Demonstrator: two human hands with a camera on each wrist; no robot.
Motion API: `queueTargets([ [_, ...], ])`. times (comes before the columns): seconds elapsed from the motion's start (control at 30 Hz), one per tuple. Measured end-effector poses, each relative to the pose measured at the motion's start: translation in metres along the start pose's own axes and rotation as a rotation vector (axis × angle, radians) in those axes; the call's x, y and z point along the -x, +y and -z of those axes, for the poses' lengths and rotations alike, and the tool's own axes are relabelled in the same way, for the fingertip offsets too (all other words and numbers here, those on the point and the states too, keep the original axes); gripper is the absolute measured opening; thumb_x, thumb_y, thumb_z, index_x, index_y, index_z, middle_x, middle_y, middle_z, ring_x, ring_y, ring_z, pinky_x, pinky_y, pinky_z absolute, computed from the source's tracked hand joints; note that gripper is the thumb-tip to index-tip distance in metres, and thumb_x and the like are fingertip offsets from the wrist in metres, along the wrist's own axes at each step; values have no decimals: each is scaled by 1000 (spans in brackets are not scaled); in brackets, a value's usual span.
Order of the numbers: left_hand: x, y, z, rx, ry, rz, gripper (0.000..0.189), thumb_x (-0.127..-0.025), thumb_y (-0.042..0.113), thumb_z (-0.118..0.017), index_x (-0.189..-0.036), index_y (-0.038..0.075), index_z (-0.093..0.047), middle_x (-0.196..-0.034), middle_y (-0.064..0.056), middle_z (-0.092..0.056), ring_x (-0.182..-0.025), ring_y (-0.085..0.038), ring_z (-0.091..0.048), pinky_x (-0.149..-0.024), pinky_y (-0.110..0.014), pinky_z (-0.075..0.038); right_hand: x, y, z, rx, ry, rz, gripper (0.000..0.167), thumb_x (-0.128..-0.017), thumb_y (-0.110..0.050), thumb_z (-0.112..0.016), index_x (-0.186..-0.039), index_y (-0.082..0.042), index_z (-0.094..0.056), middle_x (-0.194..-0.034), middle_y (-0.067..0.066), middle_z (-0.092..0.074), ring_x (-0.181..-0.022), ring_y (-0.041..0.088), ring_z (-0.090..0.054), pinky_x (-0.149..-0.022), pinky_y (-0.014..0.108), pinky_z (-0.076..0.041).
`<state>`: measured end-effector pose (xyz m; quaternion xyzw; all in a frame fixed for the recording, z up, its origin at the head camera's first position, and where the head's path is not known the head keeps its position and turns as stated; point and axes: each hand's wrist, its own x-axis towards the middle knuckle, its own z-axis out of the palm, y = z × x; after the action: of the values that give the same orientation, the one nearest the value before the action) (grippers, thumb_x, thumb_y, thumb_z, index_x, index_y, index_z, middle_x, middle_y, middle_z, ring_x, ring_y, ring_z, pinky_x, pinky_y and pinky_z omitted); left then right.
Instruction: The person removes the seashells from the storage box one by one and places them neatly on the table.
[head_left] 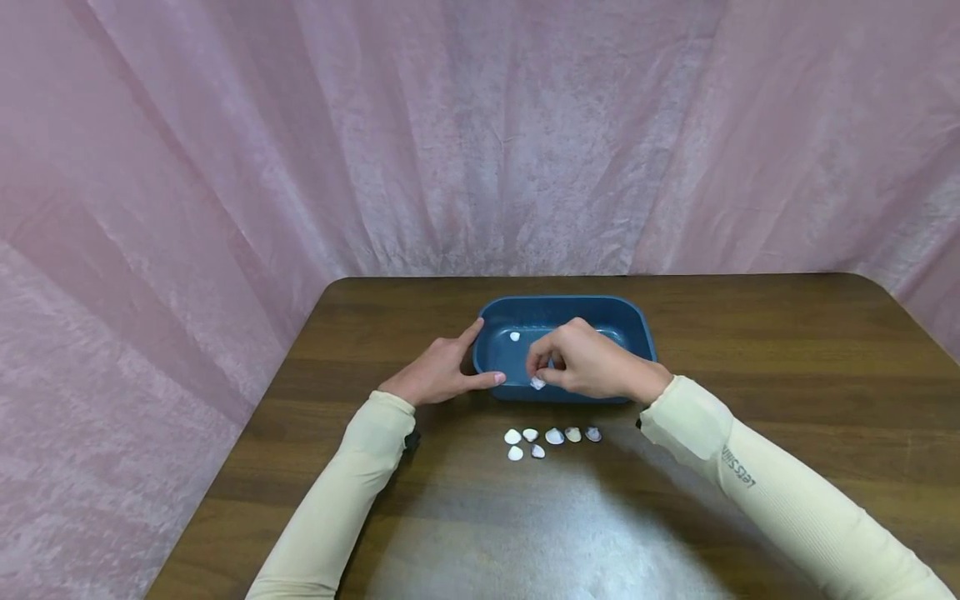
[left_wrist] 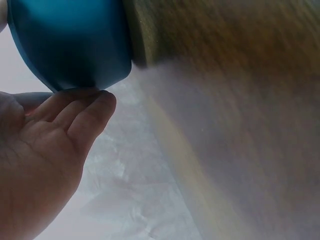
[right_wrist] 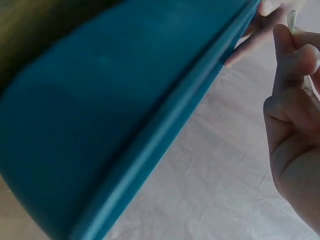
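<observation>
A blue rectangular basin (head_left: pixel 639 321) with rounded corners stands on the table. At its left end is my left hand (head_left: pixel 437 372), thumb and index finger spread along the rim. In the left wrist view, the fingers (left_wrist: pixel 92 116) of that hand touch the basin's outer wall. Over the near side of the basin, my right hand (head_left: pixel 592 364) pinches a small white seashell (head_left: pixel 537 383) between thumb and fingertips. The pinched shell (right_wrist: pixel 292 20) shows edge-on in the right wrist view. Another white shell (head_left: pixel 514 337) lies inside the basin, toward its left.
Several seashells (head_left: pixel 554 437) lie in two short rows on the brown wooden table (head_left: pixel 750 333) in front of the basin. Pink curtains (head_left: pixel 525 142) hang behind the table and along its left side.
</observation>
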<state>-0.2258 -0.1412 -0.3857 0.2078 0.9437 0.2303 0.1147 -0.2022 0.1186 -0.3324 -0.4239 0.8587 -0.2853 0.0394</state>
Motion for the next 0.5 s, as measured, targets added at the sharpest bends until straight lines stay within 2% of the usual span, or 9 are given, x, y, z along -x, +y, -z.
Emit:
queueTargets([
  [0.27, -1, 0, -1, 1, 7, 2, 107, -87, 65, -66, -163, 12, -13, -158, -21, -40, -140, -29, -51, -112, -46, -46, 19, 2, -15, 3, -8, 38, 16, -89, -2, -69, -82, -15, -76, -75, -9, -72, -52, -5, -43, -58, 17, -46],
  [0.5, 0, 0, 0, 0, 5, 21, 107, -86, 66, -66, -163, 15, -12, -161, -19, -37, -144, -31, -46, -115, -48, -43, 34, 7, -33, 42, -43, 39, 14, -83, -1, -72, -80, -15, -75, -71, -8, -72, -58, -10, -47, -61, 15, -47],
])
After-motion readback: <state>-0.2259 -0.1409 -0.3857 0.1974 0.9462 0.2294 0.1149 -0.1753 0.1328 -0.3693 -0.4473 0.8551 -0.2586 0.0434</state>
